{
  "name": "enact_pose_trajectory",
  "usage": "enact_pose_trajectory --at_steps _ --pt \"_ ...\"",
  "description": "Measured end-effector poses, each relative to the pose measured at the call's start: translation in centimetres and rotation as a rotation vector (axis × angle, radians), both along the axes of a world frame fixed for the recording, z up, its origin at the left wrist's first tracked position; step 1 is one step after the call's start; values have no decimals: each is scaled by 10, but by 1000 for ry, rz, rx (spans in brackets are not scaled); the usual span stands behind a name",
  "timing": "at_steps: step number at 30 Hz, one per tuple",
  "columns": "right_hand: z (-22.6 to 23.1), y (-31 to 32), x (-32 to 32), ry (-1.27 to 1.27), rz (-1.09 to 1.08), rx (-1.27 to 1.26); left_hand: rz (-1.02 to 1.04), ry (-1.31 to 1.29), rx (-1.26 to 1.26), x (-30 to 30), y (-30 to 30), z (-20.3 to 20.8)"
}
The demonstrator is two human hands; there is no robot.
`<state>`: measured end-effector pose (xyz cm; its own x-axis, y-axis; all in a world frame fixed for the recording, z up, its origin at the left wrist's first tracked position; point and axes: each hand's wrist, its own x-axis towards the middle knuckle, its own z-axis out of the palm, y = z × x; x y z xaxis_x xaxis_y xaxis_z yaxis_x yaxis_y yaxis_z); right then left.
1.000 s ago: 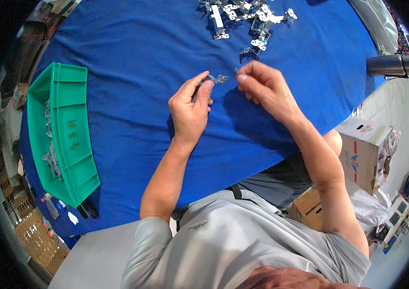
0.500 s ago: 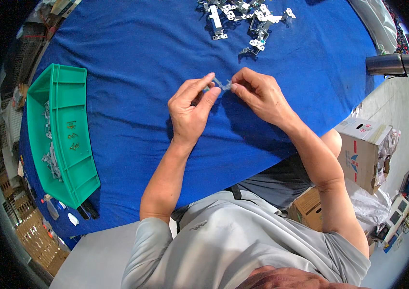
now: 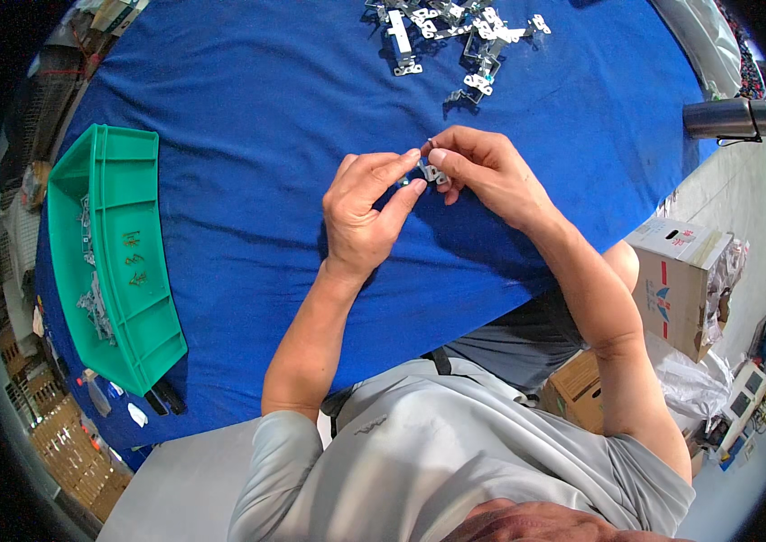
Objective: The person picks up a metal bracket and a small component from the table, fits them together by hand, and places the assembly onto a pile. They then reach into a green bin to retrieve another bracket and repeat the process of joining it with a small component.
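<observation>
The person's left hand [image 3: 360,217] and right hand [image 3: 491,176] nearly met over the blue cloth [image 3: 247,90], each closed to a pinch on the metal piece [image 3: 435,173] between them. I judged that piece mid-handling, not yet set down. Brackets [image 3: 496,34] lay heaped beyond, loose parts [image 3: 97,307] inside the green bin [image 3: 130,194]. I counted 2 hands, 1 bin, 1 flask [image 3: 728,120]; brackets and loose parts overlapped too much to count.
</observation>
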<state>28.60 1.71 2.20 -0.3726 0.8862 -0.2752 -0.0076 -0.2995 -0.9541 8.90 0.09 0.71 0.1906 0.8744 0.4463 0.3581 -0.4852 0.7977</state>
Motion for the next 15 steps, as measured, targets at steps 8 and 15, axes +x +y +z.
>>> enact_pose_trajectory --at_steps 8,15 --pt "5 -2 -3 -101 -223 163 54 -79 -236 0 -5 -5" --pt "8 -7 -6 -305 -15 209 171 -324 -514 0 -4 0"
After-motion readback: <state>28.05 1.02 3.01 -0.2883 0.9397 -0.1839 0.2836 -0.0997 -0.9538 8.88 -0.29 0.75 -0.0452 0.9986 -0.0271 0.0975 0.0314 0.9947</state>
